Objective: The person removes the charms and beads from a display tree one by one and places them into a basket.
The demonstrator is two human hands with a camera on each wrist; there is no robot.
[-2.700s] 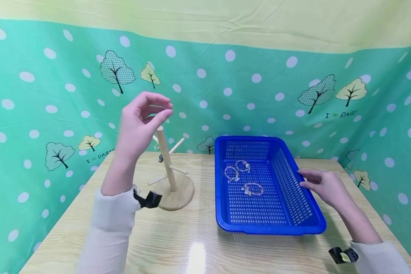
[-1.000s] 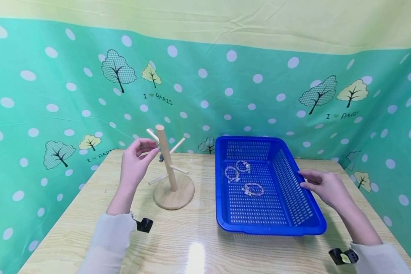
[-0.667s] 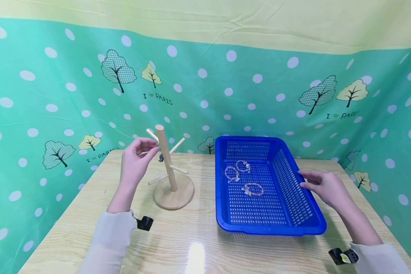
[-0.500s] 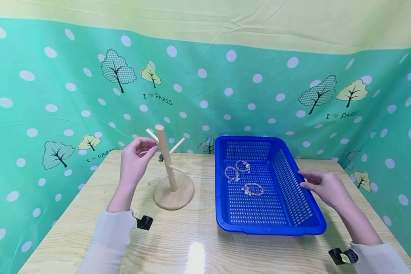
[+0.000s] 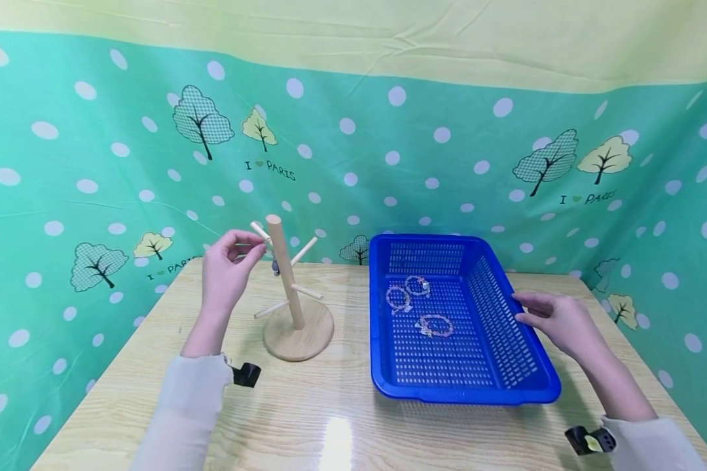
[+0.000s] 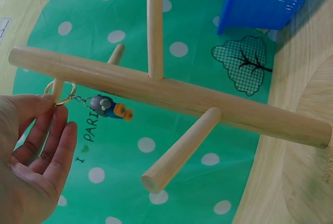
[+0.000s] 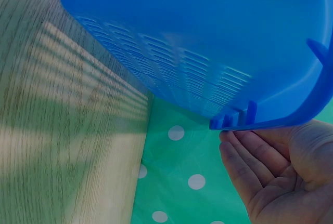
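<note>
A wooden peg stand [image 5: 287, 281] stands upright on its round base, left of the basket. My left hand [image 5: 226, 265] is at its upper left peg, thumb and fingers pinching the gold ring [image 6: 63, 101] of a keychain. That ring encircles the peg, and a small grey and blue figure with orange feet [image 6: 112, 107] hangs from its chain. My right hand [image 5: 556, 320] holds the right rim of a blue plastic basket [image 5: 465, 394]; in the right wrist view the fingers lie under the rim and the thumb is hidden.
Inside the basket lie three beaded bracelets with charms, a front one [image 5: 437, 325], a left one [image 5: 398, 297] and a back one [image 5: 417, 285]. Other pegs, such as the right upper one [image 5: 305, 250], stick out of the stand. A green dotted curtain [image 5: 353, 163] closes off the table's back.
My left hand has come down from above the stand to the keychain ring, then shifted slightly left and outward along the peg. My right hand and the basket stay put.
</note>
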